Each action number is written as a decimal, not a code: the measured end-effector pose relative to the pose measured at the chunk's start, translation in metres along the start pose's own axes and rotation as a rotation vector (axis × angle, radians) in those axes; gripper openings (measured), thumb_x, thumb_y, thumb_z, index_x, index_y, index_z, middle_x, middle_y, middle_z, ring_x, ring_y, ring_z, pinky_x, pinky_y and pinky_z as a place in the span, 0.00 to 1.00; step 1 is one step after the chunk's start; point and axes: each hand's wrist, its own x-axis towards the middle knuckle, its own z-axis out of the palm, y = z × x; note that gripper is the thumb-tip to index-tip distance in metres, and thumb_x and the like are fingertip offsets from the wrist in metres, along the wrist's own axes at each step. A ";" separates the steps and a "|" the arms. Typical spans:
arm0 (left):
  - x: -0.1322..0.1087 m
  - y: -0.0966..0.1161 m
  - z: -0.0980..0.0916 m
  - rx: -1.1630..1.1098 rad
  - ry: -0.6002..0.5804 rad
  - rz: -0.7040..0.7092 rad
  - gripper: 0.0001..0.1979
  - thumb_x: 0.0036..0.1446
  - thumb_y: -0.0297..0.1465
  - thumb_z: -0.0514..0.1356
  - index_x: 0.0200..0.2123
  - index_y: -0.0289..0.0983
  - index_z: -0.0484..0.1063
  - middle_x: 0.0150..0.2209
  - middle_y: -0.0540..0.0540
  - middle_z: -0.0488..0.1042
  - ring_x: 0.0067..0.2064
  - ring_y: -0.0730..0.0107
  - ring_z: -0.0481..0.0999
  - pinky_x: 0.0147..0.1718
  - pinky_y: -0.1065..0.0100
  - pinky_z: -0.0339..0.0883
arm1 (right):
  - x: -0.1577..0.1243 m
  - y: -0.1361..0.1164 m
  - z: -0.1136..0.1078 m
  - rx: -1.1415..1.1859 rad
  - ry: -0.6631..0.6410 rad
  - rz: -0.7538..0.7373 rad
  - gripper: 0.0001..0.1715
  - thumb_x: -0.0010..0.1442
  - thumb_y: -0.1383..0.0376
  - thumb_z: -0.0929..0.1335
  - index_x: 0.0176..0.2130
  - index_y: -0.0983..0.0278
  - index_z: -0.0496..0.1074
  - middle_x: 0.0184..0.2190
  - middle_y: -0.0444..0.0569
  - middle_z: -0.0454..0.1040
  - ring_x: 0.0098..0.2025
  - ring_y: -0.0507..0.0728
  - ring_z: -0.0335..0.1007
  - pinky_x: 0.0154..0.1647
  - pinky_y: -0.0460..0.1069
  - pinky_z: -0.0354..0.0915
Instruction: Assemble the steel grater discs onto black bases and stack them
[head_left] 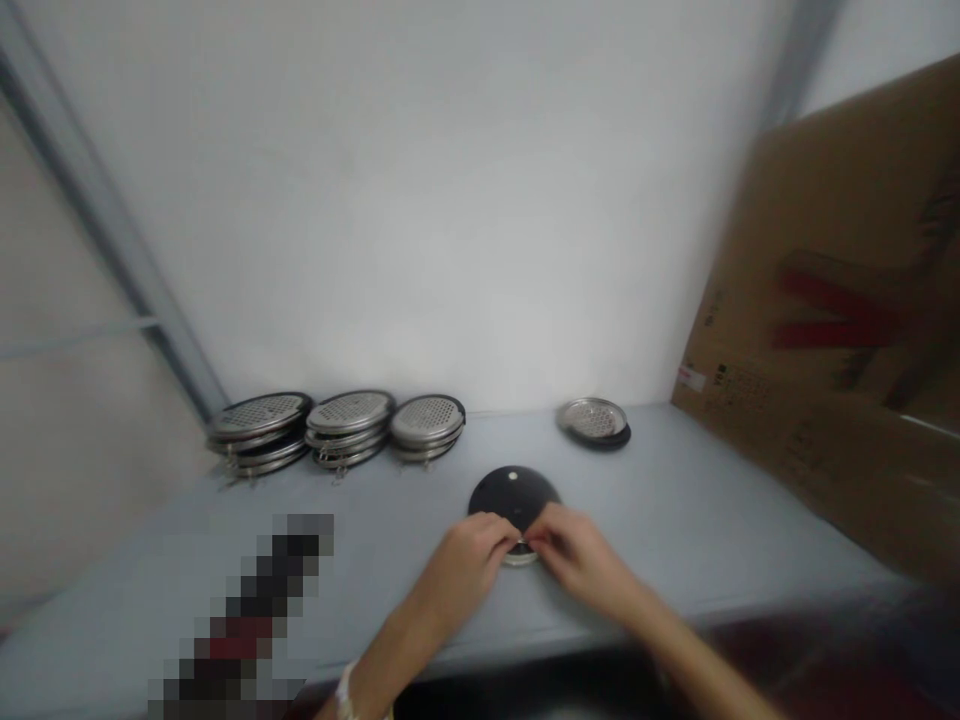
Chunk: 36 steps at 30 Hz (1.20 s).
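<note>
A round black disc with a small light dot near its top lies near the table's front edge, with a metal rim showing at its lower side. My left hand pinches at the disc's near edge. From the right, my right hand closes its fingertips at the same spot, almost touching the left ones. A small shiny bit shows between the fingertips, too small and blurred to make out.
Three stacks of round perforated metal discs stand along the wall at left. Another perforated disc lies on a black one at back right. A large cardboard box stands at right. A pixelated dark patch covers the front left.
</note>
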 end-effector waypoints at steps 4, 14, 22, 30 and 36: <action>-0.002 -0.002 -0.001 0.047 -0.028 0.036 0.10 0.63 0.20 0.59 0.36 0.36 0.79 0.38 0.45 0.82 0.41 0.62 0.80 0.44 0.65 0.71 | -0.005 0.004 0.004 -0.067 0.023 -0.072 0.10 0.66 0.71 0.64 0.37 0.61 0.74 0.38 0.50 0.75 0.45 0.59 0.71 0.48 0.54 0.65; 0.002 -0.005 -0.005 -0.019 -0.045 0.084 0.10 0.63 0.20 0.59 0.37 0.36 0.80 0.38 0.44 0.82 0.41 0.63 0.80 0.44 0.66 0.71 | -0.009 0.012 0.006 -0.083 0.020 -0.083 0.09 0.67 0.71 0.64 0.40 0.60 0.74 0.52 0.54 0.77 0.63 0.62 0.67 0.66 0.63 0.57; 0.000 -0.014 -0.001 -0.035 -0.006 0.086 0.11 0.64 0.22 0.57 0.36 0.36 0.80 0.35 0.44 0.80 0.39 0.64 0.78 0.42 0.66 0.71 | -0.003 0.006 0.006 -0.162 -0.003 -0.125 0.11 0.64 0.74 0.64 0.40 0.61 0.74 0.51 0.54 0.79 0.59 0.62 0.72 0.64 0.62 0.61; -0.003 -0.013 0.003 0.017 0.008 0.116 0.11 0.64 0.22 0.57 0.36 0.37 0.80 0.35 0.44 0.80 0.39 0.64 0.78 0.42 0.66 0.71 | -0.002 0.006 0.001 -0.180 -0.044 -0.143 0.14 0.61 0.77 0.64 0.40 0.62 0.75 0.50 0.55 0.80 0.58 0.62 0.73 0.62 0.62 0.62; -0.003 -0.013 0.004 -0.003 0.001 0.108 0.12 0.63 0.21 0.57 0.36 0.37 0.80 0.35 0.44 0.80 0.40 0.64 0.77 0.42 0.66 0.71 | 0.003 0.001 -0.001 -0.199 -0.044 -0.145 0.13 0.57 0.78 0.65 0.35 0.63 0.74 0.47 0.55 0.80 0.52 0.62 0.75 0.55 0.57 0.67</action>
